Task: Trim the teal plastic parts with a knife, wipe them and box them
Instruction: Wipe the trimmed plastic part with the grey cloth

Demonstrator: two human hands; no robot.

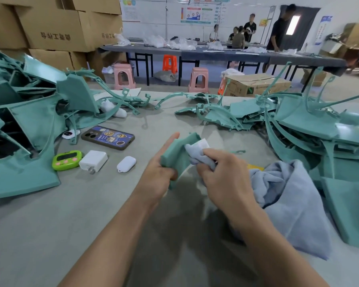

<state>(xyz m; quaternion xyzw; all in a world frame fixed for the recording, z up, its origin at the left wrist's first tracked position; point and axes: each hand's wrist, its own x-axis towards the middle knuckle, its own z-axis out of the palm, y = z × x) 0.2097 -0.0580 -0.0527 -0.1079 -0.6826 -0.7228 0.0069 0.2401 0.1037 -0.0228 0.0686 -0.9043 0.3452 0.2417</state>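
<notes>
Wipe step in hand; boxing not yet done.
Tabletop carries teal parts heaped on both sides. Above its middle, left hand grips one teal part; right hand presses bunched blue cloth onto it. Next, probably: turn part, wipe remaining faces.

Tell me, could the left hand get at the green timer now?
Probably yes: only a white charger and white case lie before the green timer. But the left hand grips the teal part and must release it first.
</notes>
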